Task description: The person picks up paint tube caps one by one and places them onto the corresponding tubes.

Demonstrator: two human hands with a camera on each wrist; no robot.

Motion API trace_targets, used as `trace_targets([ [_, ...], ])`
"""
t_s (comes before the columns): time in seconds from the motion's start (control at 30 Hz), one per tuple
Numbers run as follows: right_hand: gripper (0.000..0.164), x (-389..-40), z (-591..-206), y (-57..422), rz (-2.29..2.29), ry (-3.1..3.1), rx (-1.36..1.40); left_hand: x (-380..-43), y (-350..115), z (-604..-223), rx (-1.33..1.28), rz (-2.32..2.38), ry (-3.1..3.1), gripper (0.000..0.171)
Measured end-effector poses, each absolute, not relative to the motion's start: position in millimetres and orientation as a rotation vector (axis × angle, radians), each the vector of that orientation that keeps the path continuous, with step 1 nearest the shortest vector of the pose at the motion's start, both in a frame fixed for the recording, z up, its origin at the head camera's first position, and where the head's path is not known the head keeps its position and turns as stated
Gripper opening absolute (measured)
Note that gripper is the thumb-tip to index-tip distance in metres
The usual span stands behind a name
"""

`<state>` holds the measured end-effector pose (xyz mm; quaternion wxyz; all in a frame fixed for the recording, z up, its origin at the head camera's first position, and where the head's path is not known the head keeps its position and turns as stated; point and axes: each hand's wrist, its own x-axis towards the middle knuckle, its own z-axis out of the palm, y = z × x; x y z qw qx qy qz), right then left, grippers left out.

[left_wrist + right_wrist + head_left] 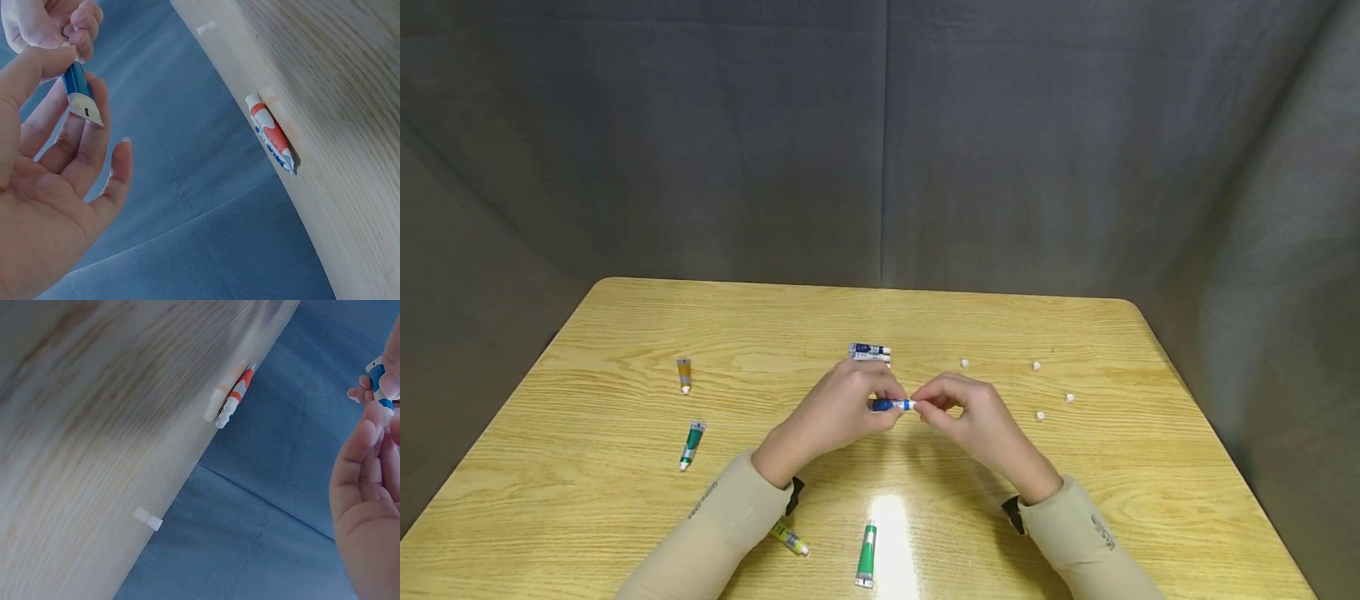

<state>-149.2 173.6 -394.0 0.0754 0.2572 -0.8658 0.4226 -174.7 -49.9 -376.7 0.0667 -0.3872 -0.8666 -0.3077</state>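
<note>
Between thumb and fingers, my left hand (846,404) grips a small blue paint tube (887,405). Its flat crimped end shows in the left wrist view, where the blue tube (76,81) slants away from the palm. My right hand (981,417) pinches the tube's white neck end at the right. Fingertips cover most of that end, so I cannot tell whether a cap is on it. In the right wrist view both hands meet at the blue tube (376,374) near the right edge.
Several white caps (1036,366) lie scattered at the right. Behind the left hand lie stacked tubes, a dark blue tube (870,349) farthest back. At left are an ochre tube (684,375) and a dark green tube (692,446); nearer lie a yellow-green tube (790,538) and a green tube (867,552).
</note>
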Motion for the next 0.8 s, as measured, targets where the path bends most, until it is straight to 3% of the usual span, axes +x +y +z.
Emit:
trace_targets([
  [0.8,0.014,-150.1,-389.5,179.1,1.14,-2.541,0.873,-175.8,-51.4,-373.4,-1.162,-0.908,-2.613,0.008],
])
